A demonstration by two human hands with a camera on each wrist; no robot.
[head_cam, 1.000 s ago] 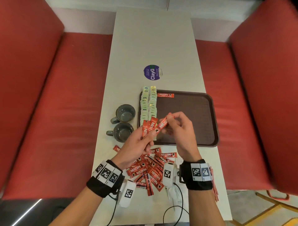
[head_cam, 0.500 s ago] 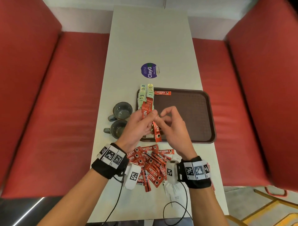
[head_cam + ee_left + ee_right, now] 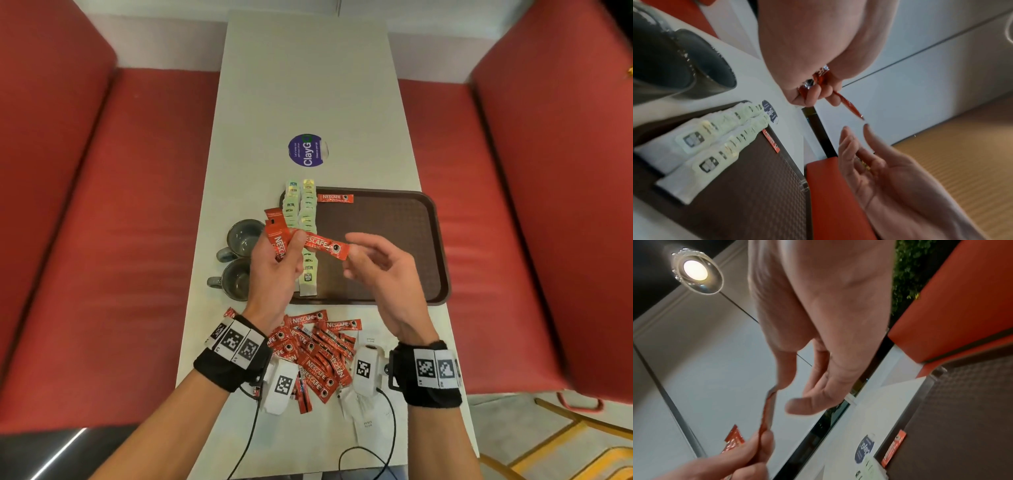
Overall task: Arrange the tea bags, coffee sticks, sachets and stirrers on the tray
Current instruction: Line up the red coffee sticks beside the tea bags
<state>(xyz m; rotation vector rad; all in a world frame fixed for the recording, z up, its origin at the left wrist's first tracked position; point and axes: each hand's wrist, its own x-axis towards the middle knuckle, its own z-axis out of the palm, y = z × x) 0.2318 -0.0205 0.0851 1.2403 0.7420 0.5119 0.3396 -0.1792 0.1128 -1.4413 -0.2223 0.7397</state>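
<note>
Coffee stick (image 3: 326, 247), "NESCAFE CLASSIC" lbl

One brown tray (image 3: 404, 246) sits on one table (image 3: 308, 85). Two grey mugs stand beside it, the farther mug (image 3: 245, 236) and the nearer mug (image 3: 236, 281). Two rows of tea bags (image 3: 303, 212) lie on the tray; the bags overlap too much to count. One coffee stick (image 3: 335, 198) lies flat on the tray. A loose heap of coffee sticks (image 3: 315, 353) has too many to count. One round sticker (image 3: 307, 150) shows.
</note>
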